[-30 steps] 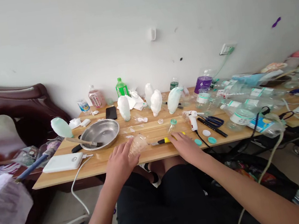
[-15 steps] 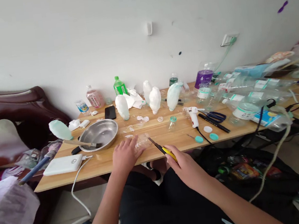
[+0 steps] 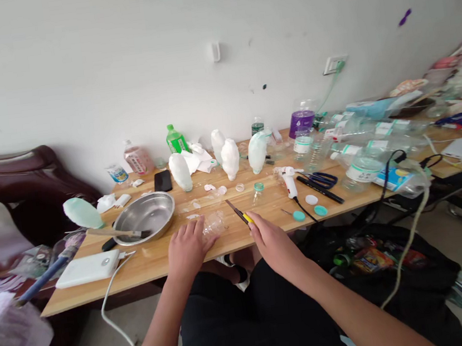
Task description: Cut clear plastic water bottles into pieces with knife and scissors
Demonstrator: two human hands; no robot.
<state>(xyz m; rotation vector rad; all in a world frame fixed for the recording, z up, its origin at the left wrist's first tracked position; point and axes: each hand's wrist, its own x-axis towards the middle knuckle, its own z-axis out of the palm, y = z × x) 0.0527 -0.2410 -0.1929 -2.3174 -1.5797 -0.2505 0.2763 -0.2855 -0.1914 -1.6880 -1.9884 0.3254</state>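
My left hand (image 3: 187, 249) grips a clear plastic bottle piece (image 3: 215, 225) lying on its side near the table's front edge. Its thumb and fingers press around the left end. In my right hand (image 3: 271, 241) is a yellow-and-black utility knife (image 3: 241, 215), blade out and pointing up and left. The blade stays apart from the clear piece, just to its right. Beyond stand several white-coated bottle shapes (image 3: 230, 159). A small clear bottle top with a green ring (image 3: 258, 193) sits upright behind the knife.
A steel bowl (image 3: 167, 208) with a brush (image 3: 127, 233) across it stands left, behind a white power bank (image 3: 86, 269). To the right are a white glue gun (image 3: 288, 183), scissors (image 3: 322, 180), a black marker (image 3: 319, 189), green caps (image 3: 299, 215) and several empty bottles (image 3: 363, 168).
My right hand has drawn the knife up and to the right, away from the clear bottle piece. My left hand keeps its hold. The camera view has turned slightly right.
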